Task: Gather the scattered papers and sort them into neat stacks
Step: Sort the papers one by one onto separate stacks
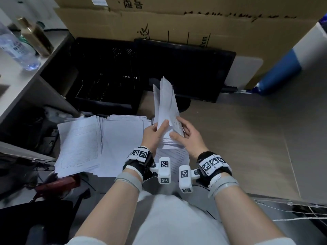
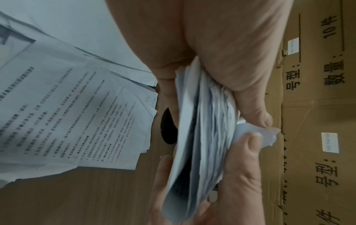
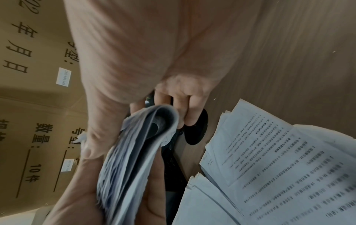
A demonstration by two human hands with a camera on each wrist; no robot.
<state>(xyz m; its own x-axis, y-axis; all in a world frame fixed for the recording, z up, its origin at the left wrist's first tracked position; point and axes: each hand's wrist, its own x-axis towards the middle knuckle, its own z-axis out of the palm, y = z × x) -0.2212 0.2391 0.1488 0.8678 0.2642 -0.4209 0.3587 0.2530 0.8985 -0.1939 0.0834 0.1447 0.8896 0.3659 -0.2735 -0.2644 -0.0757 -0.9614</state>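
Observation:
A thick bundle of white papers (image 1: 165,106) stands upright over the wooden floor, its sheets fanned apart at the top. My left hand (image 1: 159,125) grips its lower left side, thumb across the front. My right hand (image 1: 177,128) holds the lower right side, thumb in front and fingers behind. In the left wrist view the bundle (image 2: 208,137) is seen edge-on, pinched between both hands. The right wrist view shows the same bundle (image 3: 134,152), curved, between thumb and fingers. Two loose piles of printed sheets (image 1: 79,144) (image 1: 123,138) lie on the floor to the left.
A black mesh crate (image 1: 106,73) and a black flat panel (image 1: 184,68) on a round base lean against cardboard boxes (image 1: 177,18) behind. A grey shelf (image 1: 26,82) with bottles is at left, cables and a red object (image 1: 58,183) below it. A blue-white cylinder (image 1: 283,71) is at right.

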